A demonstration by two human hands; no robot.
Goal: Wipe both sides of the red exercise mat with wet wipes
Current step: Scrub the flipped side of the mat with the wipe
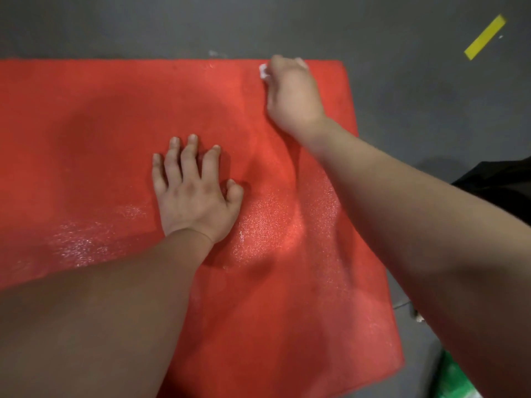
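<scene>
red mat [115, 124]; right hand [290, 93] grips wipe [263, 71]

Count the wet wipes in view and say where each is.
1: a white wipe bunched in the right hand near the red mat's far edge. More may hide under that hand.

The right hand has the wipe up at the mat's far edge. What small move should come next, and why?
Probably drag the wet wipe leftward along the far edge of the red mat. The right hand grips it near the far right corner, wet sheen shows only nearer the person, and the left hand lies flat on the mat, likely steadying it.
</scene>
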